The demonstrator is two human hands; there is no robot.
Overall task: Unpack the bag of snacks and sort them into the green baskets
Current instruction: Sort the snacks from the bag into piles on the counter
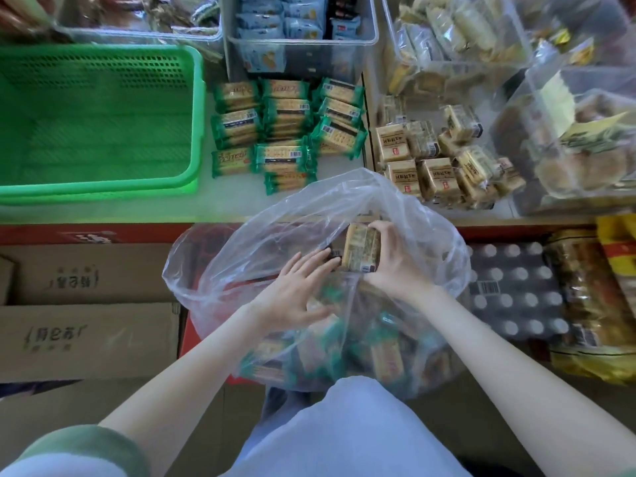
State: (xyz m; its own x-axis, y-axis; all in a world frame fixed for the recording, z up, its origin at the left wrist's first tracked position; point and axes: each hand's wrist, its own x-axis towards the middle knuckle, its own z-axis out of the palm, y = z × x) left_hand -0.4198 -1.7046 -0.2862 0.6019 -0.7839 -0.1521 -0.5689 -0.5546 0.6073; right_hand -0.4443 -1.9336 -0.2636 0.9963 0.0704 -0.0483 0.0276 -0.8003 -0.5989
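Head view looked down on a clear plastic bag [309, 208], which sagged open against the person's lap just below the counter edge. The right hand [395, 266] was at the bag's mouth with its thumb and fingers curled round a tan snack pack [361, 249], gripping it by the right side with the barcode end turned toward the person. The left hand [296, 294] lay inside the opening with its fingers straight and spread apart, holding nothing. Its fingertips were just beside the pack's left end, and whether they touched it could not be told. More wrapped snacks [389, 359], green-edged and tan, lay heaped in the bottom of the bag, blurred through the plastic.

On the pale counter [234, 197] the green basket [96, 191] stood at the far left, with a second green rim showing under it. Just to its right lay a cluster of green-wrapped biscuit packs [285, 132] in rough rows. Farther right, past a ridge in the counter, lay a pile of tan packs [437, 156] like the one in the right hand.

Clear bins [299, 39] of other snacks stood along the back of the counter. Cardboard boxes [86, 339] sat below the counter on the left, and a dark shrink-wrapped case [512, 287] sat below it on the right.
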